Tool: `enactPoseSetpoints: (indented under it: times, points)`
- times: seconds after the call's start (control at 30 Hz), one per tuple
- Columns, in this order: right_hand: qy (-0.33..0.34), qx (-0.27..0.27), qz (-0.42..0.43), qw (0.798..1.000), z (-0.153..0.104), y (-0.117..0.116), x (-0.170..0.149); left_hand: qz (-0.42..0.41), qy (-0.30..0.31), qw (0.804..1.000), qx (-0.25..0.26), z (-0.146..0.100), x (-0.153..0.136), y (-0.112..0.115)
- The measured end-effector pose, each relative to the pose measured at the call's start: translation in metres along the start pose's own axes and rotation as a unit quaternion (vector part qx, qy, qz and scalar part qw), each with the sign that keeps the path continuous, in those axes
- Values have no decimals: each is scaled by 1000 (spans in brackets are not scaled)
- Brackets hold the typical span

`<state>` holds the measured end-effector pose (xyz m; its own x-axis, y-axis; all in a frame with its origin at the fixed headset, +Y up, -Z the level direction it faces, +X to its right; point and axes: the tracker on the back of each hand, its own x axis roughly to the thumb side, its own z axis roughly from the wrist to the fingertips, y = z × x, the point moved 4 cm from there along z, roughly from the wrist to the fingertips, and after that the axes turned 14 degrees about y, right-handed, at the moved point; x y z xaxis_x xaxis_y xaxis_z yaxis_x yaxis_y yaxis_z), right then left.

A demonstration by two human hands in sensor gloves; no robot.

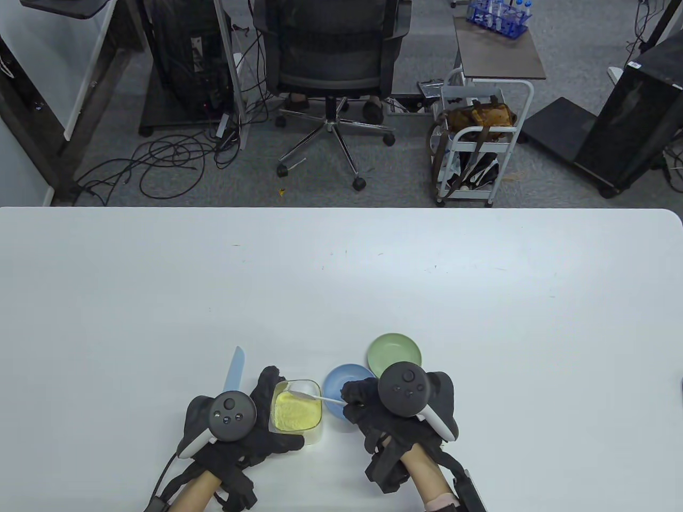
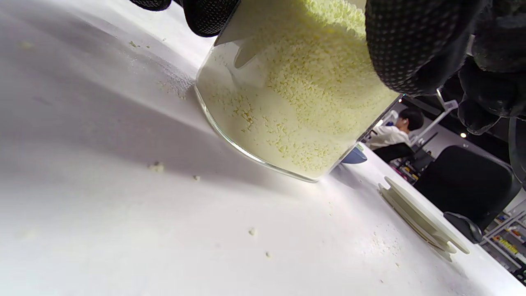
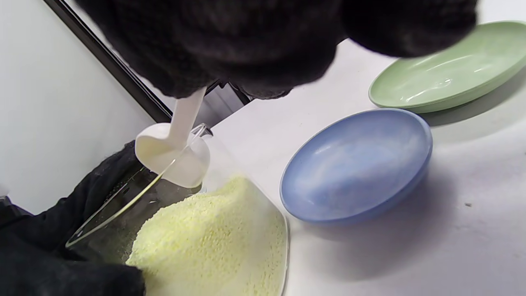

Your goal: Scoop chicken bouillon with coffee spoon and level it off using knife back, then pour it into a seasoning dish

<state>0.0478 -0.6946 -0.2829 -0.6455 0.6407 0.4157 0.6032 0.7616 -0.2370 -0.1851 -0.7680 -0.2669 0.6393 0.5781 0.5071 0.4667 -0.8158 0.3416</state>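
Left hand [image 1: 243,421] wraps the clear glass container [image 1: 298,410] of yellow chicken bouillon [image 1: 296,412]: fingers [image 1: 269,385] curled round its far-left side, thumb along the near edge. In the left wrist view the container looks tipped, one bottom edge on the white tabletop [image 1: 341,277], though that camera is itself tilted, so I cannot be sure. Loose granules scattered on the tabletop close to the container's base.

Right hand [image 1: 397,410] pinches the handle of the white coffee spoon [image 1: 312,395], fingers [image 1: 357,392] closed on it. The handle runs leftward from those fingers; the bowl sits at the container's far rim, above the bouillon. In the right wrist view the bowl is turned away, so whether it holds any bouillon I cannot tell.

Blue seasoning dish [image 1: 341,389] lies just beyond and left of the right fingers, partly under them, close beside the container's right wall. Green dish [image 1: 394,354] just past it, rims near touching or overlapping; cannot tell which.

Knife [image 1: 233,369] with pale blue blade lies on the tabletop beyond the left hand, tip pointing away, just left of the left fingers.

Everything sits crowded toward the near edge. Wide bare tabletop beyond the fingers and to both outer sides.
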Motion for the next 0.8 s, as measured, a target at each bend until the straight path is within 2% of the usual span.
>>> enactPoseSetpoints:
  times: [0.07,0.27,0.6,0.8]
  points:
    - [4,6,-5,1000,4,-3,4,0,0,1000,0,0,0,0]
    - [-10,75,-23,997,19,-13,22,2,0,1000,0,0,-1,0]
    - [-73,156,121,978,28,-38,4,6,-1,1000,0,0,-1,0]
    - [-102,147,178,968,22,-46,-11,6,-1,1000,-1,0,-1,0]
